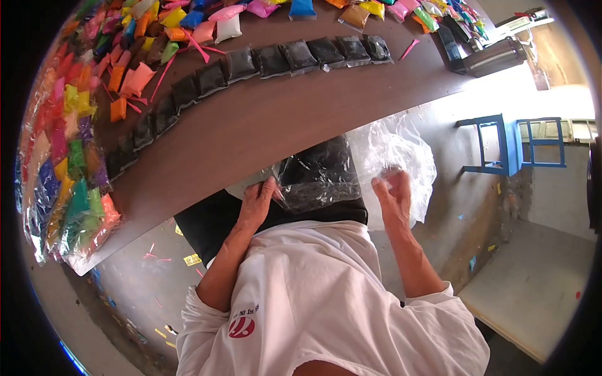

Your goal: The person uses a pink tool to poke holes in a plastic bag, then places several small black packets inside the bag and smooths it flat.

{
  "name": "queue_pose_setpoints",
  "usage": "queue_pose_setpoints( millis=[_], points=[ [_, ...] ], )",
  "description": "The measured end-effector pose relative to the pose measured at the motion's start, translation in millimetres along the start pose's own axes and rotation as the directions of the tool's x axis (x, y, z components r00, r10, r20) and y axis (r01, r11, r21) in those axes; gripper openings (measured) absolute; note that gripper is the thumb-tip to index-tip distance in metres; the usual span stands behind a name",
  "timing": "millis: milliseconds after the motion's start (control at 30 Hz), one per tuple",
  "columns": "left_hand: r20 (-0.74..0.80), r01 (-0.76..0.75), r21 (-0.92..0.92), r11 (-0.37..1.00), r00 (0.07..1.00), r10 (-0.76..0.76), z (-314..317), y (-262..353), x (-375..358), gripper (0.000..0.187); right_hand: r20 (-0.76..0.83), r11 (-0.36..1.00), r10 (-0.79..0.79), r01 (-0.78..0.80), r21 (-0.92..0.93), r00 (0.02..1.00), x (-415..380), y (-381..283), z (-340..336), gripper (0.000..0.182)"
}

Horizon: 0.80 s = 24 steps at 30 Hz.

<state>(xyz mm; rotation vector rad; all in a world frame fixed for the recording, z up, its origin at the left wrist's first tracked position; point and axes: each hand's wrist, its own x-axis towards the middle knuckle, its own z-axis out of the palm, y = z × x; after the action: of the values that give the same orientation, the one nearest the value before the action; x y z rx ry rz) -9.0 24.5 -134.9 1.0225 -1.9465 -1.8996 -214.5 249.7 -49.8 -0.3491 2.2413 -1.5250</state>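
Observation:
A large clear plastic bag (407,147) is stretched out over my lap, just below the table edge. My left hand (256,200) is closed on its left side, thumb and fingers pressed together on the film. On the other side my right hand (395,193) has curled fingers around the bag's loose, crumpled part. Dark material shows through the shiny middle of the film, between the two hands. Beyond the hands, a curved row of flat black packets (273,61) lies along the brown table (251,125).
Many colourful small packets (135,81) are heaped at the table's far and left sides, some in clear bags (78,207). Thin pink strips lie among them. A dark cylindrical object (495,56) stands at the right end. A blue stool (511,144) stands on the floor at right.

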Motion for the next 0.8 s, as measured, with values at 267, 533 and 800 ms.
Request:
queue_pose_setpoints(
  millis=[267,533,800],
  points=[
    [0.056,-0.118,0.029,0.993,0.992,0.117,5,23,-2,0.041,0.334,0.504,-0.653,0.719,-0.479,0.680,20,-101,17,0.064],
    [0.019,-0.077,0.051,0.996,0.997,0.076,-4,29,-6,0.038,0.861,0.522,0.194,0.693,-0.496,0.470,38,-80,49,0.034],
    [0.008,-0.057,-0.214,0.975,0.998,0.060,-3,19,1,0.033,0.878,0.629,-0.140,0.726,-0.279,0.458,26,-71,67,0.008]
  ],
)
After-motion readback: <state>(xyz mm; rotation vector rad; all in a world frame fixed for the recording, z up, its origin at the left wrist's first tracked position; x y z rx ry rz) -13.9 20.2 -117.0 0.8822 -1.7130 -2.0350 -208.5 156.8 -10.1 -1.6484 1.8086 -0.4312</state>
